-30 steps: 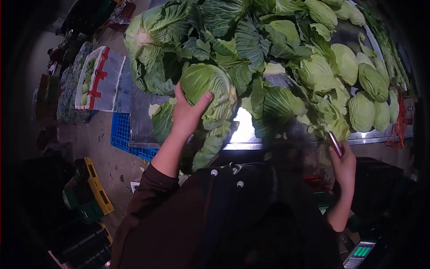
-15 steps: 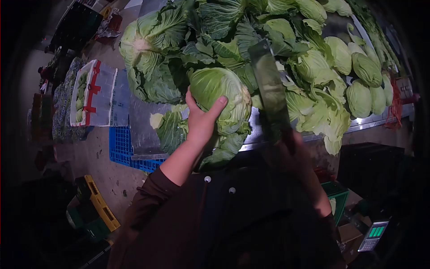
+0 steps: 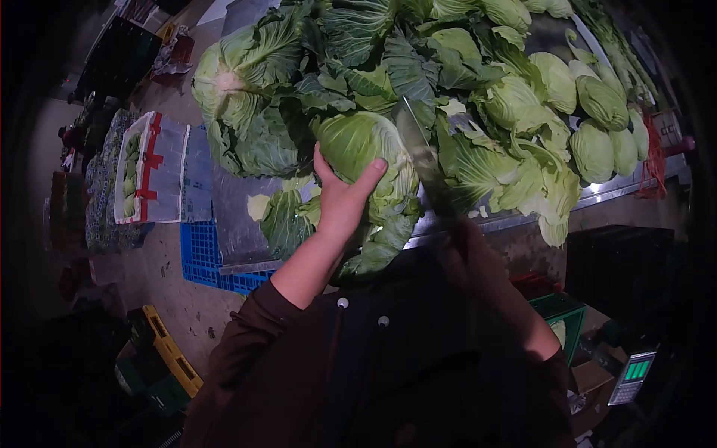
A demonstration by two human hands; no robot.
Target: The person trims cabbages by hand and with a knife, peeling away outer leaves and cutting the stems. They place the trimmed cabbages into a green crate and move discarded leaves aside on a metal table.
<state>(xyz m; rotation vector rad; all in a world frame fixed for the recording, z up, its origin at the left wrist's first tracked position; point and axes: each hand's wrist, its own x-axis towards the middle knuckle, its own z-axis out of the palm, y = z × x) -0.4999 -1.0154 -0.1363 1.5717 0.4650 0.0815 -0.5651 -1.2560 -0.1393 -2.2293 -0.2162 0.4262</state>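
Observation:
My left hand (image 3: 345, 196) is wrapped round the left side of a green cabbage (image 3: 357, 142), its thumb pressed on the front. In my right hand (image 3: 472, 257), which is in shadow, is a wide-bladed knife (image 3: 427, 164). The blade points up and away, close against the cabbage's right side at its pale cut end. A loose outer leaf (image 3: 385, 250) hangs below the cabbage over the metal table's edge. Left of it, another leaf (image 3: 285, 224) lies on the metal table (image 3: 239, 224).
A large leafy cabbage (image 3: 250, 89) lies at the left, with more leaves behind. Trimmed heads (image 3: 601, 101) and pale loose leaves (image 3: 549, 194) are on the right. Beside the table are a blue crate (image 3: 205, 257), a white box (image 3: 160, 168) and a green crate (image 3: 564, 313).
The knife has moved left, up to the cabbage's right side, and its blade now slants more. My left hand keeps its hold. The view has shifted slightly.

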